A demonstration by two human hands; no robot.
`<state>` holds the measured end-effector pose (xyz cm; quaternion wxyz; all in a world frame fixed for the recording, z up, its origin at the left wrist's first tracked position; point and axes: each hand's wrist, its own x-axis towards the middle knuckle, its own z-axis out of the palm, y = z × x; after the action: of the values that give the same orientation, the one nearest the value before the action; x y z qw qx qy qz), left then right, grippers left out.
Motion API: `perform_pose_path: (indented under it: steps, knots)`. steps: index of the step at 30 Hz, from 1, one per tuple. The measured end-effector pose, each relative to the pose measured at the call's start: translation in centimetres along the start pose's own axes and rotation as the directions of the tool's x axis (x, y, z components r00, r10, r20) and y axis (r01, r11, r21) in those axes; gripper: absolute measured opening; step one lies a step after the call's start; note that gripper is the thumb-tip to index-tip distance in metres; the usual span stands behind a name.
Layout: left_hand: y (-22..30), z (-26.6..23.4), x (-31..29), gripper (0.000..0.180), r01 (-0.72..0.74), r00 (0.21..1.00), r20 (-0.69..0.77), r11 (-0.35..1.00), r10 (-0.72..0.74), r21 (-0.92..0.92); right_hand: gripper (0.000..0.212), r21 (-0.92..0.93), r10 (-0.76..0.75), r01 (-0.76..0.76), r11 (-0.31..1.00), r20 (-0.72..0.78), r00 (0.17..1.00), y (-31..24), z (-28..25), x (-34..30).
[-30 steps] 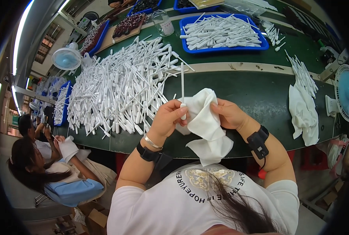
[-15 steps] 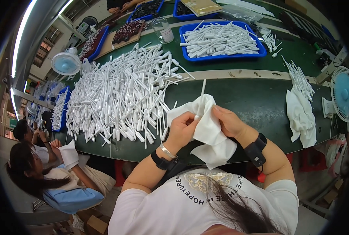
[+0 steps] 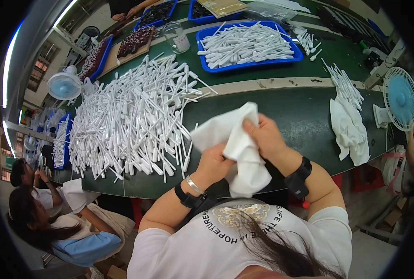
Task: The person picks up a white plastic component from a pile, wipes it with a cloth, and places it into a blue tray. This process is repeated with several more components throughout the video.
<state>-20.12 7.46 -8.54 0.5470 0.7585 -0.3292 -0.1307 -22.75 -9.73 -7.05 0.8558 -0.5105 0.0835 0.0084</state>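
Both my hands are on a white cloth (image 3: 249, 153), held up over the near edge of the green table. My left hand (image 3: 212, 163) is closed at the cloth's lower left side. From the right, my right hand (image 3: 267, 136) grips a bunched fold, thumb on top. No stick shows out of the folds; anything inside is hidden. To the left of my hands lies a big pile of white sticks (image 3: 132, 116), each with a thicker end.
A blue tray (image 3: 249, 68) of similar sticks stands beyond my hands. At right lie more sticks (image 3: 346, 86), another cloth (image 3: 349, 132) and a fan (image 3: 401, 95). A glass jar (image 3: 176, 38) stands at the back. A co-worker (image 3: 72, 228) sits at left.
The white stick that stuck up out of the cloth is no longer visible. My right hand has risen slightly and the cloth is folded differently. The whole view has shifted a little.
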Motion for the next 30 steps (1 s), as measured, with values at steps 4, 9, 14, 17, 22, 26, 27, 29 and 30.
perform_pose_path:
  steps: [4, 9, 14, 17, 22, 26, 27, 29, 30]
  knots:
    - [1.4, -1.0, 0.4, 0.018, 0.449, 0.879, 0.274, 0.871, -0.39, -0.2, 0.025, 0.323, -0.074, 0.088, 0.942, -0.054, 0.996, -1.2, -0.9, 0.6]
    - [1.1, -0.7, 0.6, 0.023, 0.474, 0.853, 0.33, 0.336, -0.405, -0.814, 0.028, 0.024, 0.085, -0.09, 0.996, 0.159, 0.984, 1.3, 0.7, -0.8]
    - [0.4, -1.5, 1.0, 0.026, 0.599, 0.782, 0.514, 0.197, -0.353, -0.776, 0.025, 0.146, 0.044, -0.075, 0.986, 0.205, 0.978, 0.6, 0.5, -0.8]
    - [-1.2, -2.3, 0.9, 0.024, 0.663, 0.743, 0.668, 0.091, 0.038, -0.743, 0.023, 0.261, -0.05, 0.028, 0.965, 0.078, 0.996, -1.1, -0.4, -0.3]
    - [-0.1, -1.9, 0.8, 0.018, 0.612, 0.765, 0.612, 0.526, -0.203, -0.591, 0.023, 0.299, -0.145, 0.16, 0.941, -0.071, 0.987, -1.3, -1.6, 0.4]
    - [-0.4, -0.9, 0.1, 0.016, 0.25, 0.962, 0.133, 0.964, -0.238, -0.085, 0.025, 0.194, -0.051, 0.061, 0.979, -0.056, 0.997, 0.2, -1.6, 0.7]
    - [-1.0, -0.7, 0.2, 0.016, 0.148, 0.988, 0.047, 0.989, -0.147, -0.008, 0.026, 0.23, 0.036, -0.031, 0.973, -0.019, 0.999, 0.7, -1.2, 0.7]
    - [-1.4, -0.4, -0.1, 0.016, 0.051, 0.998, -0.038, 0.995, -0.048, 0.081, 0.026, 0.261, 0.122, -0.125, 0.957, 0.029, 0.992, 1.4, -0.1, 0.3]
    - [-0.7, -0.3, 0.0, 0.015, 0.066, 0.996, -0.049, 0.997, -0.068, -0.034, 0.026, 0.182, 0.086, -0.095, 0.979, 0.053, 0.995, 1.8, 0.6, -0.2]
